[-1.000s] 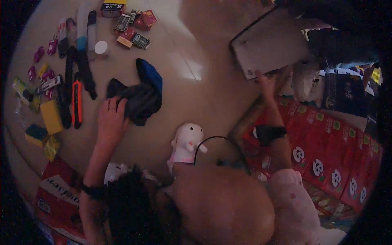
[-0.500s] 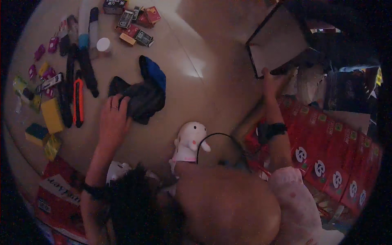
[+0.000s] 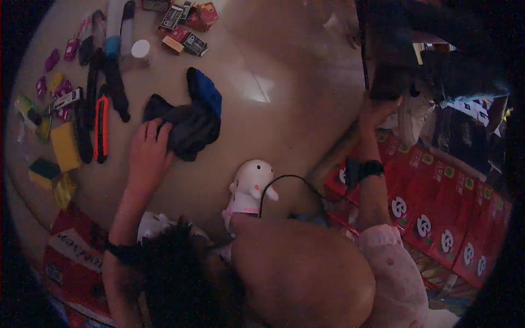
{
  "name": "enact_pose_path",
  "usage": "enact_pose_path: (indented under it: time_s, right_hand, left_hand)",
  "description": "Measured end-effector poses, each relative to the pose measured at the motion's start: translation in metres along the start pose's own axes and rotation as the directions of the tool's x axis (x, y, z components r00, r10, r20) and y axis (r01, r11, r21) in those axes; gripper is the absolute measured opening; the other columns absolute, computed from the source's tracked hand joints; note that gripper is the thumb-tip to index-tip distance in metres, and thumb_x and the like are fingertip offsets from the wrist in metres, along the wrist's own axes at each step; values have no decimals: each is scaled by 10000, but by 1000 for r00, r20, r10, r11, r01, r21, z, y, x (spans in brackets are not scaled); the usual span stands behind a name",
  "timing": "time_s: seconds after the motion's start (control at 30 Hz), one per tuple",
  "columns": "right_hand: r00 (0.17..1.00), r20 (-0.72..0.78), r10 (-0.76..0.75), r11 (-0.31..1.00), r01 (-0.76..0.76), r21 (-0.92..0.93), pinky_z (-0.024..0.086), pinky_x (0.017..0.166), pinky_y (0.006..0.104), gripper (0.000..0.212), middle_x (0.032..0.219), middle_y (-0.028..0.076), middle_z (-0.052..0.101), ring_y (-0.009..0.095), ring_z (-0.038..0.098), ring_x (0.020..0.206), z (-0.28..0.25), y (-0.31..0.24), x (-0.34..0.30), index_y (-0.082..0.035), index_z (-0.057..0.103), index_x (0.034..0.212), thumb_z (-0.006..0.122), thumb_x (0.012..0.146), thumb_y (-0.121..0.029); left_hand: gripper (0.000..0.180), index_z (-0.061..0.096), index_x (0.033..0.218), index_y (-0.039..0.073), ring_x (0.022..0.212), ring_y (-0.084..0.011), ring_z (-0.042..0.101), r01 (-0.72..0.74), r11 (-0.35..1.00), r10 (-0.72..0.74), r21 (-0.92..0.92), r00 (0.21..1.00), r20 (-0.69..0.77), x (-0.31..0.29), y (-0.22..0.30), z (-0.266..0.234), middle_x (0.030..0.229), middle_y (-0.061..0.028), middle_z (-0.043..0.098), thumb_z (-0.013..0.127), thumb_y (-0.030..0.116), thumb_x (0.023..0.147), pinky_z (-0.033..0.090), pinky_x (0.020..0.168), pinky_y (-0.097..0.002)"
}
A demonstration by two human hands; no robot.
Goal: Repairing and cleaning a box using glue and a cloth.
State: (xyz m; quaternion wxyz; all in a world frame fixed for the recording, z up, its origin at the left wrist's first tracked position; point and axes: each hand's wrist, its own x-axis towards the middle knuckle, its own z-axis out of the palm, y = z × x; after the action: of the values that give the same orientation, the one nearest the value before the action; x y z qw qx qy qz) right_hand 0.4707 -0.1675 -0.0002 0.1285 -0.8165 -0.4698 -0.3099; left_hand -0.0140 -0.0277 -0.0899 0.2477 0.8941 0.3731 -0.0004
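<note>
My left hand (image 3: 149,143) lies at the near left edge of a crumpled dark grey and blue piece of fabric (image 3: 191,128), its fingertips curled onto it. Whether it is a sock, a glove or something else cannot be made out. At the right, my right hand (image 3: 381,112) grips the lower end of a dark, black-edged flat panel (image 3: 389,79). That panel stands nearly edge-on, its upper part lost in shadow. Close to my left hand lies an orange-edged black tool (image 3: 101,128).
Left lie yellow sponges (image 3: 66,146), long dark tools (image 3: 114,85), small purple packets (image 3: 71,49) and a white-lidded jar (image 3: 140,50). Small boxes (image 3: 186,33) are piled farther back. Red cartons (image 3: 426,202) line the right. A white plush slipper (image 3: 252,183) and black cord (image 3: 298,176) are near my knee.
My right hand has turned the panel from showing its pale face to nearly edge-on, shifting slightly right and nearer. My left hand stays on the fabric, almost unmoved.
</note>
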Motion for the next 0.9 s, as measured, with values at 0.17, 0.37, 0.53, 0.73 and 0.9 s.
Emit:
enact_pose_path:
  time_s: [0.17,0.37,0.53,0.73,0.9]
  right_hand:
    - [986,76,150,983,-157,90,186,1020,433,983,1270,310,211,401,257,1181,14,-10,-14,144,113,1254,726,642,-321]
    - [953,73,293,936,-301,183,187,1020,431,974,1269,309,216,398,260,1180,39,-32,-38,143,117,1253,725,642,-311]
    - [940,127,317,919,-337,204,188,1020,429,968,1267,308,220,395,263,1179,30,-22,-45,142,119,1252,724,641,-302]
    - [957,117,266,945,-283,163,189,1021,427,960,1266,307,224,392,267,1178,17,-3,-33,140,122,1251,724,641,-292]
    - [966,96,241,961,-252,118,191,1021,426,953,1264,306,228,389,270,1178,14,8,-31,139,125,1250,723,641,-284]
  left_hand:
    - [595,443,1141,57,1087,-310,392,15,1000,-15,4,1000,16,-1,-1,0,1159,-123,417,686,89,598,349,919,-399]
    - [575,450,1130,55,1075,-323,402,-17,1000,17,-26,1000,-15,1,-4,-1,1143,-131,428,680,89,604,353,914,-399]
    - [560,458,1121,54,1075,-319,403,1,1000,-2,-15,1000,-20,-4,5,-4,1135,-132,434,674,93,606,356,911,-403]
    - [558,454,1123,55,1077,-320,402,11,1000,-11,-23,1000,4,0,9,-4,1129,-134,441,674,108,613,352,915,-406]
    - [568,445,1131,58,1075,-324,406,-7,999,7,-39,1000,10,2,1,-2,1130,-137,442,676,115,615,351,915,-409]
